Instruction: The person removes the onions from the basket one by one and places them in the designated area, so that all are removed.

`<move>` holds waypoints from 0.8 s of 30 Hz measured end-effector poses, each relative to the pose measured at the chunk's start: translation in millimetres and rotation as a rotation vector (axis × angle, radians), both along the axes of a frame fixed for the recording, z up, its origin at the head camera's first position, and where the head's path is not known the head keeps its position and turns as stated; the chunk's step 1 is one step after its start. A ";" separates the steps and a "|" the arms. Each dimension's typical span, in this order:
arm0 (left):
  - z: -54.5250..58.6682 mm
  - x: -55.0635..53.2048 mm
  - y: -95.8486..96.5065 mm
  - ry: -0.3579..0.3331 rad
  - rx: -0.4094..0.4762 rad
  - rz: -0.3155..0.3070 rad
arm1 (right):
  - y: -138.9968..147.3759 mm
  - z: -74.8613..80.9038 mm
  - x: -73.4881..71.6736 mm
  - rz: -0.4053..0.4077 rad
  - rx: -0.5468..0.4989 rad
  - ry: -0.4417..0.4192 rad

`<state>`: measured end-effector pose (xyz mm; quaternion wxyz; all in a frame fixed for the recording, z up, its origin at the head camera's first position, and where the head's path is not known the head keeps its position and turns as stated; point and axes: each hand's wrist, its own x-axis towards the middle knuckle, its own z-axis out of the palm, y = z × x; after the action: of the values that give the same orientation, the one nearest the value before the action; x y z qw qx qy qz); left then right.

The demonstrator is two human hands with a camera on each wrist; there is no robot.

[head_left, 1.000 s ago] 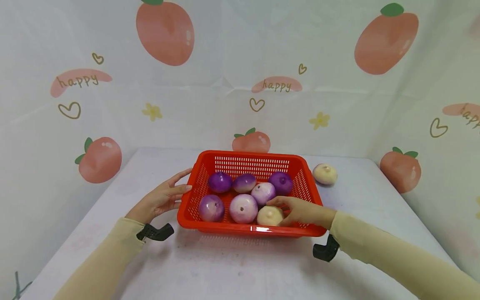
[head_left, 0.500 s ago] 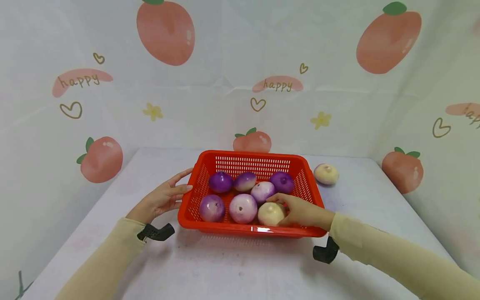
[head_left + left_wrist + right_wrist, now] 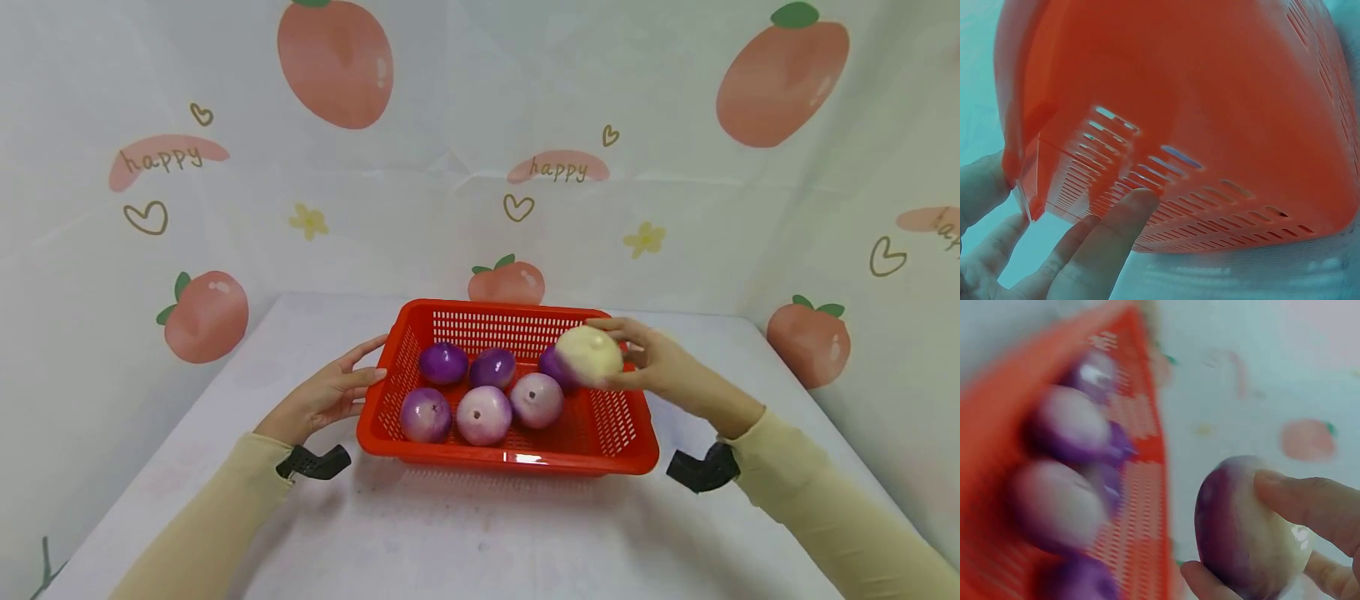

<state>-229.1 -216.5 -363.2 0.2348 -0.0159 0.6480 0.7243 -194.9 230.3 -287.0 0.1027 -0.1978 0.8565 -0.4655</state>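
My right hand (image 3: 663, 371) grips a pale onion (image 3: 588, 356) with purple on one side, above the right back part of a red plastic basket (image 3: 450, 450). In the right wrist view, the thumb and fingers wrap around this onion (image 3: 1247, 531). My left hand (image 3: 318, 392) touches the basket's left side with fairly straight fingers. The left wrist view has fingertips at the rim and against the slotted wall (image 3: 1210, 206). Inside the basket lie several purple onions, among them a light one (image 3: 484, 415) in front and a dark one (image 3: 443, 364) at the back left.
The basket stands on a white-covered table (image 3: 480, 533). A white cloth (image 3: 420, 200) printed with red fruit and "happy" hangs behind and at the sides. Black wrist mounts (image 3: 703, 468) sit at both cuffs.
My right hand has lifted the pale onion from the basket's front and moved it back and right. A light onion has rolled forward. The onion on the table is hidden. The left hand stays put.
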 end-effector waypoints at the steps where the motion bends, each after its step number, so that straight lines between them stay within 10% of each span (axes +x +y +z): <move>1: 0.0 0.0 0.1 0.000 -0.001 -0.003 | 6.3 6.0 -1.1 -0.025 -0.019 -0.001; 10: 1.1 1.0 -1.1 0.003 0.021 -0.014 | 64.0 20.8 -22.7 -0.257 -0.183 0.022; 24: -0.3 1.1 -1.9 0.017 0.017 -0.033 | 126.7 -36.1 -54.6 -0.459 -0.639 -0.028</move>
<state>-228.1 -218.4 -363.5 0.2412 0.0029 0.6438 0.7262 -249.6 357.0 -323.1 -0.0589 -0.0168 0.6890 -0.7222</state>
